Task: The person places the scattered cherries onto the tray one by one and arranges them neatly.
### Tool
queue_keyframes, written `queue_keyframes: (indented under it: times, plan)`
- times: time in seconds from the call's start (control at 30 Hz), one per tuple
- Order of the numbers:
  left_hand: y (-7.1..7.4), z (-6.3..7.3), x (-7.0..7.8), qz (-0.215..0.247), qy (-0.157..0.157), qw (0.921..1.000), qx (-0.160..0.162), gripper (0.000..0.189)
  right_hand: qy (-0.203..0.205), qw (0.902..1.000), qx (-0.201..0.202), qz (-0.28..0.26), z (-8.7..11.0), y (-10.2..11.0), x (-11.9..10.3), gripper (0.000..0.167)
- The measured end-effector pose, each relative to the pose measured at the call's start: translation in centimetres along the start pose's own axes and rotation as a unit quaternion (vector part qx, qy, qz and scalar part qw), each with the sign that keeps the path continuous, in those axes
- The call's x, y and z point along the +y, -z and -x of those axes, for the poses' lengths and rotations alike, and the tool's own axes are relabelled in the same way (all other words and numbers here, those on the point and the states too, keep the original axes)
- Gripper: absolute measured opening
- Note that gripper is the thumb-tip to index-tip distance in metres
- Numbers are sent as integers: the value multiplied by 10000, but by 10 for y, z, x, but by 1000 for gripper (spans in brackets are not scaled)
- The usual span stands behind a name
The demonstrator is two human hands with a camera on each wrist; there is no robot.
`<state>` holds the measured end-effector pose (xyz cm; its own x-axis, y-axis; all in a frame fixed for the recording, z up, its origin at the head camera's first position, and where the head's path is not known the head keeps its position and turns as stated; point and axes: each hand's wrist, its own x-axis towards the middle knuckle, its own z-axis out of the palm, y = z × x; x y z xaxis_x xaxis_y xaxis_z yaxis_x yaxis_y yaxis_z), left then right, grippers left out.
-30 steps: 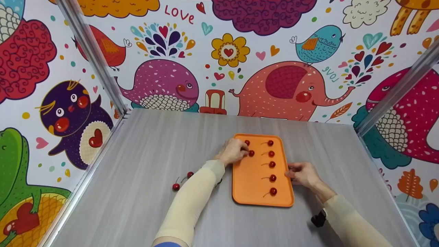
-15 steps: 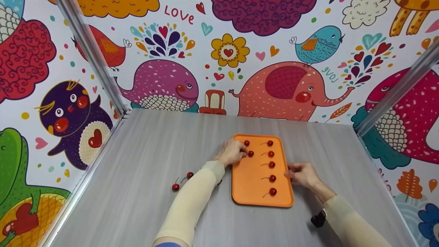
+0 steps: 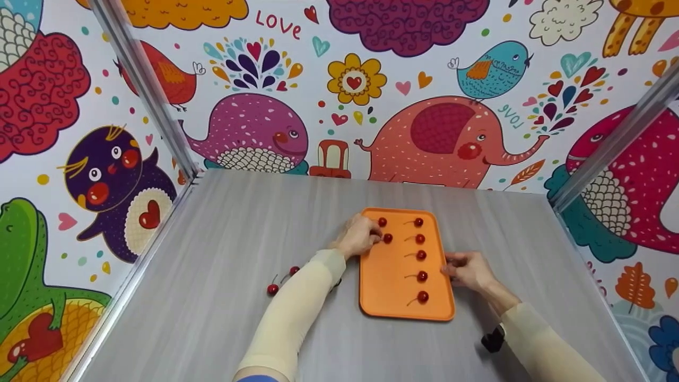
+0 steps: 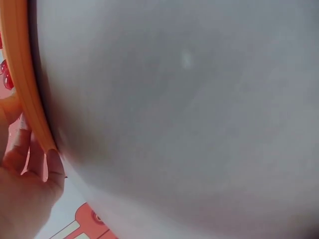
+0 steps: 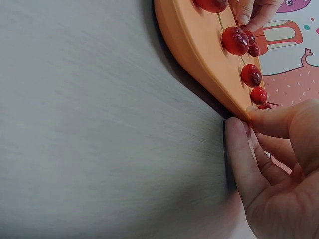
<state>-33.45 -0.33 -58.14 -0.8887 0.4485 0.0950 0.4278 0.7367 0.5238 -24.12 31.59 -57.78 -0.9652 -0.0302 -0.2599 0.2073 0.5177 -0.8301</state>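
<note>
On the grey table an orange tray (image 3: 392,286) holds a right-hand column of several stemmed cherries (image 3: 421,276). At the tray's upper left lies one cherry (image 3: 382,222), with a second cherry (image 3: 388,239) just below it. My left hand (image 3: 358,236) reaches over the left rim and pinches the lower cherry at its stem side; the fingers hide that stem. On the opposite side, my right hand (image 3: 469,269) grips the tray's right rim, thumb (image 5: 271,121) on top of the edge and fingers outside, as the right wrist view shows.
Two more cherries (image 3: 272,289) lie on the table left of the tray, beside the left forearm (image 3: 297,313), which partly covers that area. Patterned walls (image 3: 339,116) and metal posts (image 3: 143,85) bound the table at the back and sides.
My left fingertips have shifted very slightly left, together with the lower cherry. My right hand and the tray stay where they were.
</note>
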Motion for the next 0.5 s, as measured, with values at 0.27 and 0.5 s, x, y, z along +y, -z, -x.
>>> queue_keyframes:
  times: [0.27,0.5]
  plan:
    - [10,4,-8,85,-397,9992,66,20,-99,9999,38,60,0,0,-2,51]
    - [38,15,0,305,-190,9992,-179,23,-240,9997,18,1,1,1,-2,53]
